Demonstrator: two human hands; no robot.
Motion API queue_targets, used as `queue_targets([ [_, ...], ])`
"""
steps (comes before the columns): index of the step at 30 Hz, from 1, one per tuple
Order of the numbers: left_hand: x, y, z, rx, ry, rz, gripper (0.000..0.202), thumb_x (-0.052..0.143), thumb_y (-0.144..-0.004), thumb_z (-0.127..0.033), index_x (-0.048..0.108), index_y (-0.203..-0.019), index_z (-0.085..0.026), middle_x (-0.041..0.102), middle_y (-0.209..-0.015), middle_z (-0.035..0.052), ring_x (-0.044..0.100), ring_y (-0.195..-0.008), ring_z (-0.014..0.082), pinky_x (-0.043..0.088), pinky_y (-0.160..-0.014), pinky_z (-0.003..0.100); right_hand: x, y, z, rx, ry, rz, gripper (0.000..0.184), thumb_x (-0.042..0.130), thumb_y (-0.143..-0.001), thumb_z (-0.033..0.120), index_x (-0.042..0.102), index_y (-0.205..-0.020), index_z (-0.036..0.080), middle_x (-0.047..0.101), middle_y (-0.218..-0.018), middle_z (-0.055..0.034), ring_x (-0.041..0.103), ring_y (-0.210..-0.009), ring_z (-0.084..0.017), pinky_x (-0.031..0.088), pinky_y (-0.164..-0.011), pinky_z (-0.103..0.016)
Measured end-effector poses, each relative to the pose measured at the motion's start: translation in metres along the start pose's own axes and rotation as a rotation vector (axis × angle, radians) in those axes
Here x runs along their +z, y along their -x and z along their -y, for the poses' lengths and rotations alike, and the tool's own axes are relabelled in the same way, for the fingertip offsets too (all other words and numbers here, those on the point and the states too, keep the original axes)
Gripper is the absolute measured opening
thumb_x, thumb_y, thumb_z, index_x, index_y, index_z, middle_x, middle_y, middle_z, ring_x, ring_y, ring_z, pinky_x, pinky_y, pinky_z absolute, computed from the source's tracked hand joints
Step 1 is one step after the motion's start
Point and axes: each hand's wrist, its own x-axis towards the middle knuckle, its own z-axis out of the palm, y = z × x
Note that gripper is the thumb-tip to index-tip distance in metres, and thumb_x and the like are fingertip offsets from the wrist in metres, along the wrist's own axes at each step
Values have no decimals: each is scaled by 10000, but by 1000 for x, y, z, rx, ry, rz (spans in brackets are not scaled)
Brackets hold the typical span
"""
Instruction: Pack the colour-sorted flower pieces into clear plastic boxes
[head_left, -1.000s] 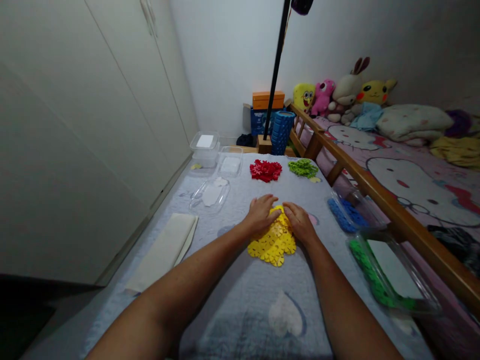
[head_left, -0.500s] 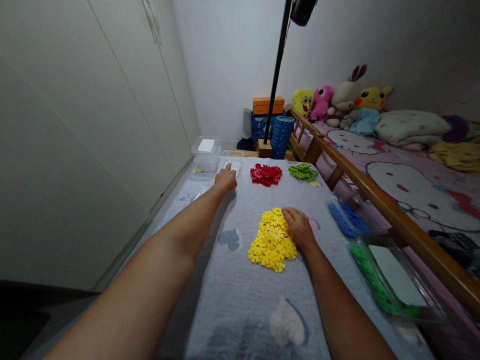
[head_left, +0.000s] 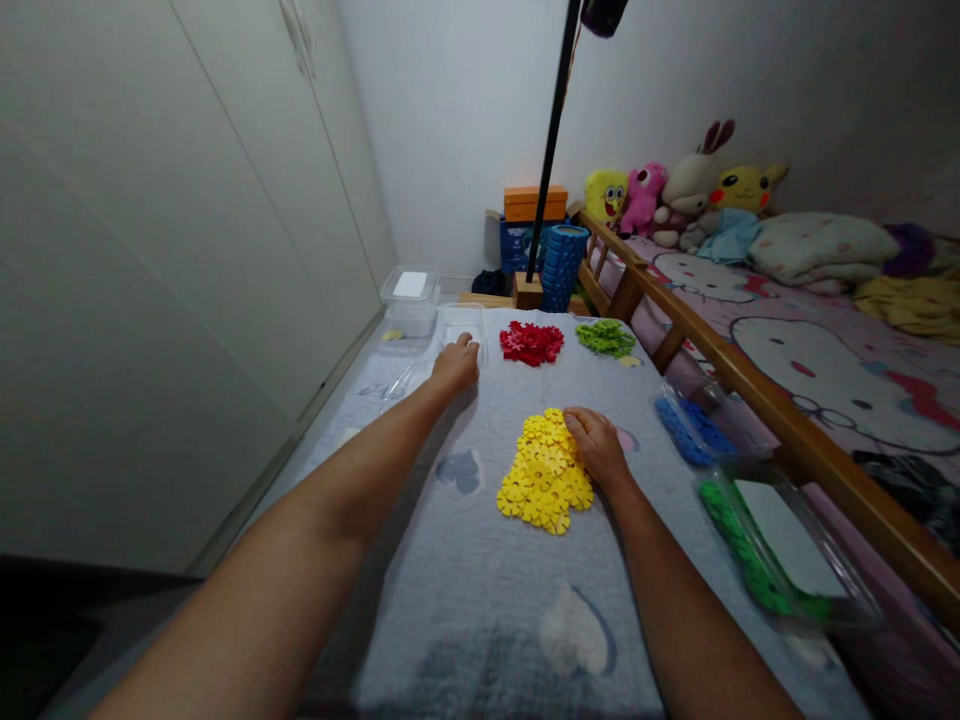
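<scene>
My left hand [head_left: 456, 364] reaches out to the far left part of the table. Its fingers are curled at the near right side of a clear plastic box [head_left: 466, 316]; the fingertips are partly hidden. My right hand [head_left: 597, 440] lies against the upper right edge of a pile of yellow flower-shaped plastic pieces [head_left: 541, 475], fingers extended and holding none of them. Behind the yellow pile are a heap of red pieces [head_left: 531, 343] and a smaller heap of light green ones [head_left: 604, 338].
A lidded clear box [head_left: 410, 300] stands at the far left, with a clear lid [head_left: 401, 385] near my left forearm. Along the right edge sit boxes of blue pieces [head_left: 691, 432] and green pieces [head_left: 742, 550]. A wooden bed rail [head_left: 712, 370] borders that side.
My left hand has drawn back slightly and its extended index finger has curled. The clear box beside it has shifted a little towards me. My right hand stays at the yellow pile.
</scene>
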Motion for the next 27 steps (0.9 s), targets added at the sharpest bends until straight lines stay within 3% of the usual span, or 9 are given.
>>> queue_targets([
  [6,-9,31,-8,45,23,-145,514,571,-885,-146,569,-1398,-144,459,-1582,179,588,-1319,301,486,-1113,410,-1,0,0,3,9,4,441,407,-978,492,752,-1030,222,771,-1138,-110,667,-1118,-276,436,-1081,-436],
  [11,-20,80,-26,123,47,-224,545,585,-885,-165,537,-1426,-114,441,-1608,200,544,-1372,317,449,-1172,439,-1,0,0,10,12,8,440,406,-973,490,749,-1037,222,773,-1138,-104,659,-1124,-267,430,-1088,-424],
  [15,-22,129,-43,175,100,-202,553,584,-881,-166,540,-1430,-117,432,-1625,199,476,-1451,320,402,-1221,457,-1,0,-2,9,-5,11,445,423,-968,505,748,-1050,212,772,-1144,-109,656,-1133,-276,434,-1091,-443],
  [20,-11,184,-49,230,162,-136,573,588,-854,-148,580,-1425,-203,486,-1603,151,489,-1456,313,408,-1221,491,0,0,-3,3,-20,12,408,447,-956,484,753,-1042,229,778,-1127,-95,663,-1130,-271,448,-1085,-441],
  [27,2,227,-46,199,231,-117,501,614,-856,-200,644,-1356,-215,527,-1560,167,588,-1323,360,484,-1122,556,0,2,-6,-20,-10,44,380,538,-893,453,750,-1089,207,766,-1174,-115,668,-1142,-287,471,-1072,-460],
])
